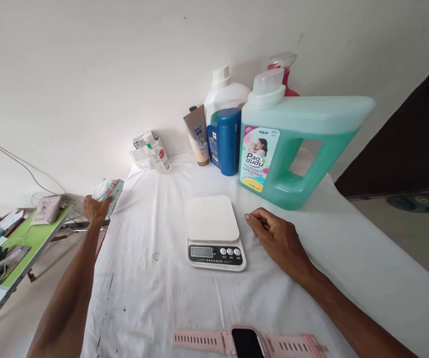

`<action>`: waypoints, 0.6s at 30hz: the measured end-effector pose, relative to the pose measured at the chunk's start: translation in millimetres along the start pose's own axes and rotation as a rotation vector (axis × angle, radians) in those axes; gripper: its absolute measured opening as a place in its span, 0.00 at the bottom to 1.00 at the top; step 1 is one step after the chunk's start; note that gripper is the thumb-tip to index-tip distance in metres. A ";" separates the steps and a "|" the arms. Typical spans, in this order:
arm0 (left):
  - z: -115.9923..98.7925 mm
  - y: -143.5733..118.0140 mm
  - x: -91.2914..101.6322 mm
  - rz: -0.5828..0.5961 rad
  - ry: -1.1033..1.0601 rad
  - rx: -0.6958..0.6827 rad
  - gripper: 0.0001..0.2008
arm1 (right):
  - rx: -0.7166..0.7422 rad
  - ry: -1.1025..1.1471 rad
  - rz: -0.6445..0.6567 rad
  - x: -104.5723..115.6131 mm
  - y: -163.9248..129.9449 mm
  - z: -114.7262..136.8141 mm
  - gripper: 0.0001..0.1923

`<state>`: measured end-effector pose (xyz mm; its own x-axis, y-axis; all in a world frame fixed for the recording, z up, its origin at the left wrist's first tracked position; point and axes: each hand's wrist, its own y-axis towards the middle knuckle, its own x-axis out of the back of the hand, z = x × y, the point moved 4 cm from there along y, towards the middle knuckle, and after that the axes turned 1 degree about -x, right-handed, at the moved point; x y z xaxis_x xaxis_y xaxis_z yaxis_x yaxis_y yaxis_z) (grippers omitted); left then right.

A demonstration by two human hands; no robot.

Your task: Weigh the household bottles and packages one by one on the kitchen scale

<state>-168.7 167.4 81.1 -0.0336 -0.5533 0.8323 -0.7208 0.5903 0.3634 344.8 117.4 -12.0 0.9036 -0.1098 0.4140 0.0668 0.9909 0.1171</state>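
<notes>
At the table's left edge, my left hand (97, 209) grips a teal-and-white pack (115, 191) with red lettering and a rounded white part on top. My right hand (276, 236) rests on the cloth with its fingers curled closed, and nothing shows in it. Just left of that hand, apart from it, sits a white digital kitchen scale (213, 219); its pan is bare and its display looks blank. A smartwatch with a pink strap (199, 339) lies in front of the scale, partly cut off by the frame.
Along the wall stand a large green detergent jug (292, 191), a blue bottle (230, 141), a tan tube (198, 136), a white jug (225, 94), a red bottle (289, 85), a small clear bottle (159, 156) and boxes (140, 158). A cluttered green table (46, 231) stands left.
</notes>
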 end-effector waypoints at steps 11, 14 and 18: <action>-104.3 -154.8 45.0 0.337 -0.445 -0.616 0.31 | -0.012 0.024 -0.001 -0.6 -2.3 -0.6 0.21; -135.5 -198.7 37.2 0.482 -0.501 -0.807 0.29 | -0.005 0.030 0.006 -0.4 -2.8 -0.5 0.21; -155.2 -228.1 22.4 0.524 -0.427 -0.981 0.27 | 0.004 0.051 0.010 -0.2 -1.9 -1.7 0.21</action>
<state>102.4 111.6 81.8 -0.5278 -0.1523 0.8356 0.2803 0.8974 0.3407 345.2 115.7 -13.8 0.9245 -0.0956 0.3689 0.0560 0.9916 0.1166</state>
